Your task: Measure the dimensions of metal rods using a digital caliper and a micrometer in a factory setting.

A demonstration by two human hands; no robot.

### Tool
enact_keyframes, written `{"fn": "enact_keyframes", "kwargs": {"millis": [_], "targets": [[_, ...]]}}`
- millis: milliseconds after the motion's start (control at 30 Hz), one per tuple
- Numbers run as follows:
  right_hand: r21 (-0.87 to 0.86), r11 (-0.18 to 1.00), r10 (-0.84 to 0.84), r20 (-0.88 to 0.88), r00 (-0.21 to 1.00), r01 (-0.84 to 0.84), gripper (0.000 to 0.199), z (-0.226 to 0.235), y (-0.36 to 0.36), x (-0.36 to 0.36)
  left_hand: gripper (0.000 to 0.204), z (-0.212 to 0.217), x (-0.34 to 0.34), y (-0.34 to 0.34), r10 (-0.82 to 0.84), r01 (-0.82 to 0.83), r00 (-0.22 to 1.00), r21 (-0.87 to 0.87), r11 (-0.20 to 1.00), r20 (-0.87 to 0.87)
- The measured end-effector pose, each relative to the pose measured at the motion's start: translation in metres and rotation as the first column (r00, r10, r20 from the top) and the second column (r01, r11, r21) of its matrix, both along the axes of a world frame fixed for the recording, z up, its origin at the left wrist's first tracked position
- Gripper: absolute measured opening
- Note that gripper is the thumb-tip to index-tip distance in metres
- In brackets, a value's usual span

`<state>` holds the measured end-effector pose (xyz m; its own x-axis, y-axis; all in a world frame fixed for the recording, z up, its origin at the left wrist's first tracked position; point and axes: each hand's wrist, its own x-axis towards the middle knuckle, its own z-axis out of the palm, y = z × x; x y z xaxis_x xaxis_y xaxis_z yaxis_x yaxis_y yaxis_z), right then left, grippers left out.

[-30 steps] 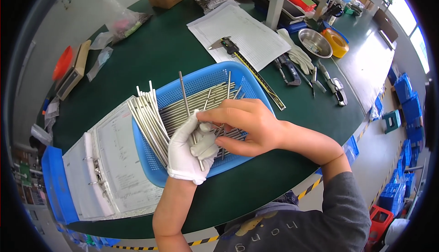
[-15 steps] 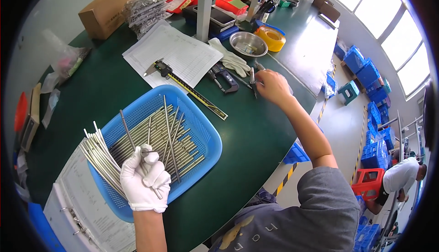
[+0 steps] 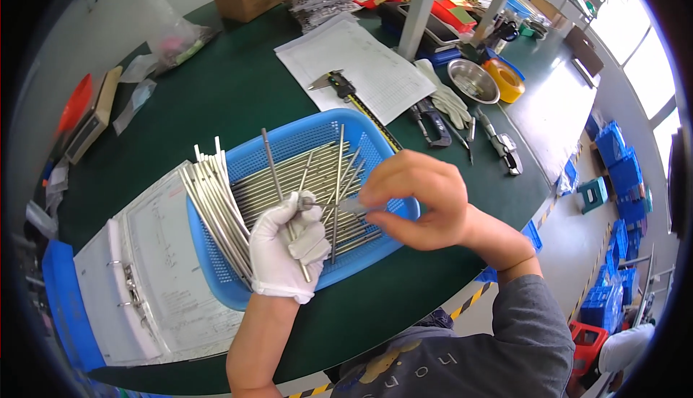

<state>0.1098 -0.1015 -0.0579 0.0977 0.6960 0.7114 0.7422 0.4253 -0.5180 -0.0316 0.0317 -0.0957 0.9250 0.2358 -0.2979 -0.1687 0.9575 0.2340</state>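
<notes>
My left hand, in a white glove, is closed around a thin metal rod that slants up out of the fist; a short rod end sticks out by the fingertips. It is above a blue perforated basket full of similar metal rods. My bare right hand hovers over the basket's right side, thumb and fingers pinched toward the left hand. Between its fingertips is something small and pale, too blurred to name. A bundle of paler rods lies along the basket's left side.
A caliper lies on paper sheets beyond the basket. Right of it are a micrometer, another measuring tool, a white glove, a metal bowl and yellow tape. A ring binder lies left.
My right hand has come from the measuring tools at the right back to the basket, near my left hand. My left hand still grips the rod. The view has shifted.
</notes>
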Motion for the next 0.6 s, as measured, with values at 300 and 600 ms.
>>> {"fn": "enact_keyframes", "kwargs": {"millis": [300,600], "targets": [[0.056,0.998,0.004,0.039,0.999,-0.006,0.023,-0.014,0.023,-0.018,0.013,-0.002,-0.004,-0.004,0.037,-0.036,0.999,0.093,0.995,-0.016],[0.04,0.993,-0.11,-0.013,0.994,0.111,0.019,-0.018,0.032,-0.013,0.012,0.007,-0.005,0.0,0.062,-0.044,0.993,0.176,0.983,-0.096]]}}
